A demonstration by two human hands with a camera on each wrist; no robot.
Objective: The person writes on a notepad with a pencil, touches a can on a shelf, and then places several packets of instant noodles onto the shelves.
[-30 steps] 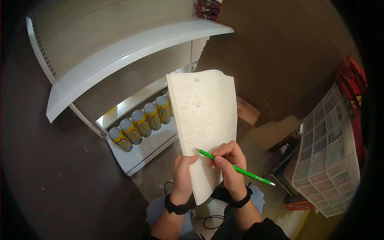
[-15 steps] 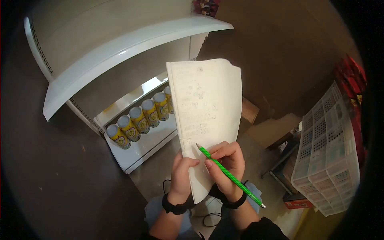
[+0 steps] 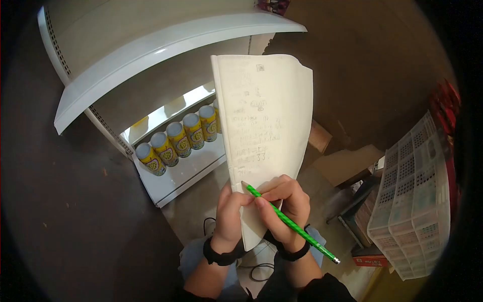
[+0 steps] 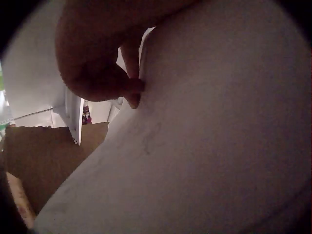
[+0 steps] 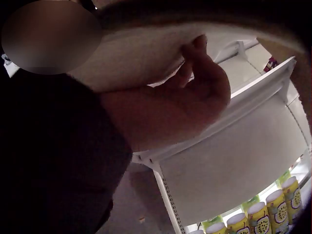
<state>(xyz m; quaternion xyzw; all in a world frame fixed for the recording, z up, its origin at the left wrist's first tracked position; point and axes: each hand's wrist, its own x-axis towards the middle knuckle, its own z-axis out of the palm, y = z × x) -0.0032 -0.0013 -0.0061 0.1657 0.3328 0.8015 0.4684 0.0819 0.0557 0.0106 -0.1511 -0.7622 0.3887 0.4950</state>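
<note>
Here, the green pencil (image 3: 290, 222) lies slantwise in the right hand (image 3: 292, 204), its sharpened point up and to the left of that hand's fingertips, at the page, and its eraser end beyond the heel of the hand, down to the right. Whether the point touches the paper cannot be told. The right hand is closed narrowly round the pencil, thumb and fingers pinching it. Beneath the pencil and reaching well above both hands stands the notepad (image 3: 271, 116), a long cream sheet with faint handwriting above the pencil point. The left hand (image 3: 230, 216) grips its lower left edge, thumb on the front; its other fingers are mostly hidden in the head view.

Round each wrist, just below the hand, sits a dark band. Below and between the hands, a black cable (image 3: 259, 274) loops on the floor.

Up and to the left of the left hand, a row of yellow cans (image 3: 178, 140) with pale tops stands upright on the lower white shelf (image 3: 173, 183), the farthest partly hidden by the notepad. Above them curves the upper white shelf (image 3: 166, 55).

To the right of the right hand is a white perforated plastic crate (image 3: 412, 201), with red packaging (image 3: 445, 108) behind it and a red box (image 3: 370, 261) near its lower left side.
</note>
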